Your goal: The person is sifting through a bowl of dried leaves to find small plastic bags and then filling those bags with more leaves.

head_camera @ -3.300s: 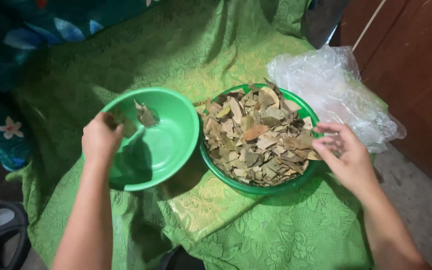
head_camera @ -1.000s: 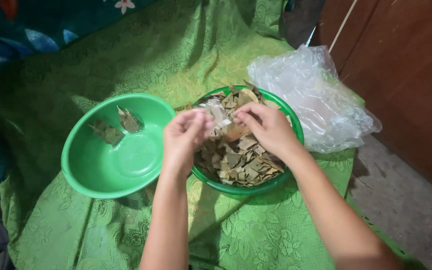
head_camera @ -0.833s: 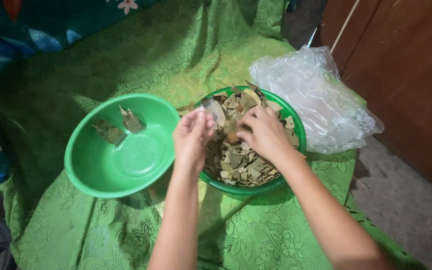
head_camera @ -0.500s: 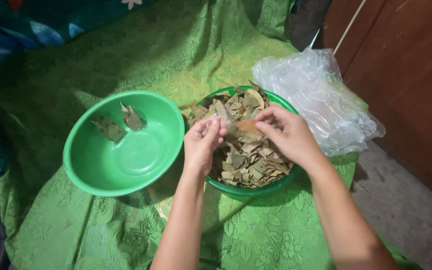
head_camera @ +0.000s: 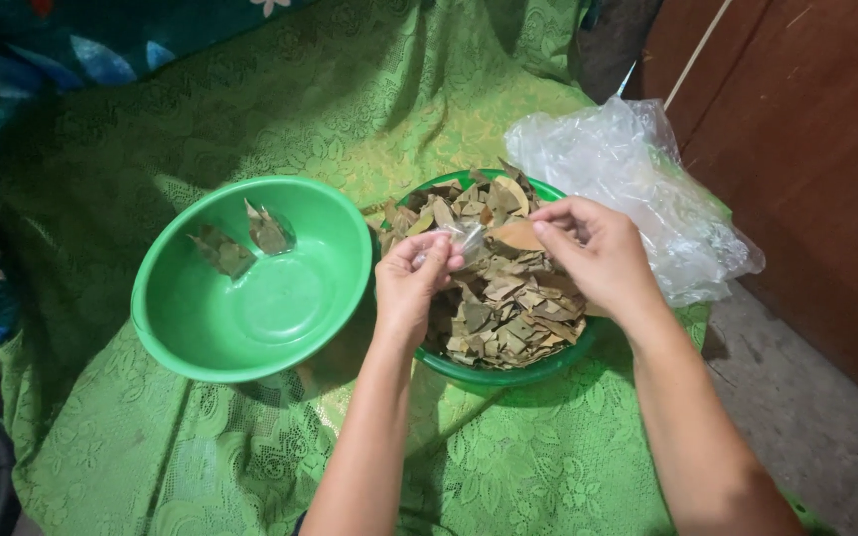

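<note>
— Any packaging around?

— One crumpled clear plastic bag (head_camera: pixel 638 194), lying on the green cloth (head_camera: pixel 250 457) just right of the bowl of dry leaves (head_camera: pixel 494 283). I can see no label on it.

— And the hands?

— Both hover over the leaf bowl. The left hand (head_camera: pixel 414 283) is closed, pinching a pale grey leaf (head_camera: pixel 464 238). The right hand (head_camera: pixel 598 253) pinches a tan leaf (head_camera: pixel 518 234) between thumb and fingers.

— The other bowl?

— The green bowl (head_camera: pixel 250 283) on the left holds two leaf pieces (head_camera: pixel 245 240).
</note>
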